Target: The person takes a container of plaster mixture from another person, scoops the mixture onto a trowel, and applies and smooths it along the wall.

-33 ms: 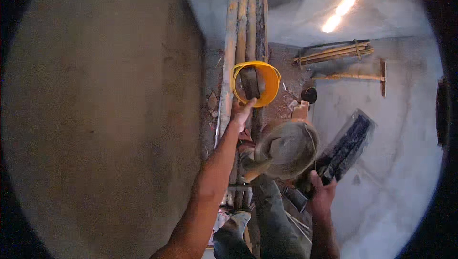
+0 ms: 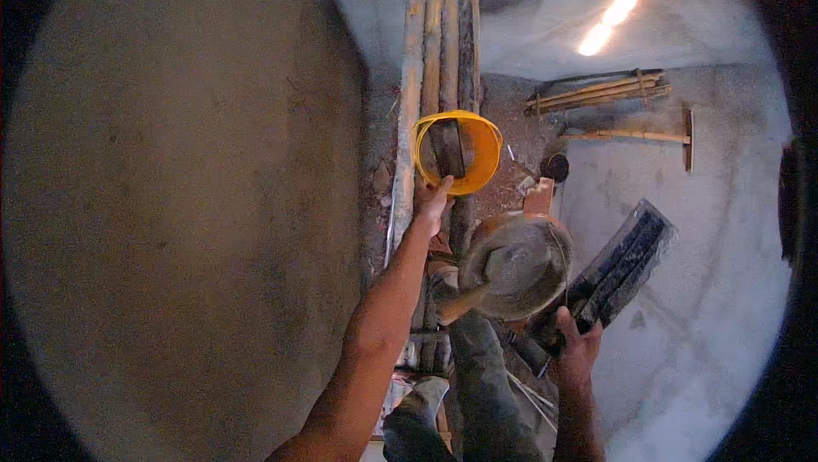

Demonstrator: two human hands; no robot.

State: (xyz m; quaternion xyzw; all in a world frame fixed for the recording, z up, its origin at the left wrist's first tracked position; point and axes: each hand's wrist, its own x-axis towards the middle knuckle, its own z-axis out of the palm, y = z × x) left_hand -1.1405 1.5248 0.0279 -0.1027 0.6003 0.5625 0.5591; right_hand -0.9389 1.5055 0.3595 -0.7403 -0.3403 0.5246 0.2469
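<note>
My left hand [image 2: 433, 200] reaches forward to a yellow bucket [image 2: 490, 164] and closes on its near rim, thumb over the edge. Inside the bucket a dark, flat, rectangular piece [image 2: 447, 147] leans at a slant. Lower right, my right hand [image 2: 578, 350] is wrapped round the near end of a long, dark plastering trowel [image 2: 626, 258]. Its blade is smeared with grey and points away to the right. Between my hands sits a round basin [image 2: 521, 262] with grey, wet-looking material in it. A tool with a wooden handle [image 2: 464, 303] rests at its left side.
Bamboo poles [image 2: 433, 32] form a narrow plank under the bucket. A large brown wall [image 2: 187, 206] rises close on the left. To the right lie bundled poles [image 2: 596, 93], a wooden T-shaped tool [image 2: 688, 140] and a small black container [image 2: 555, 167]. Debris [image 2: 503, 181] litters the ground.
</note>
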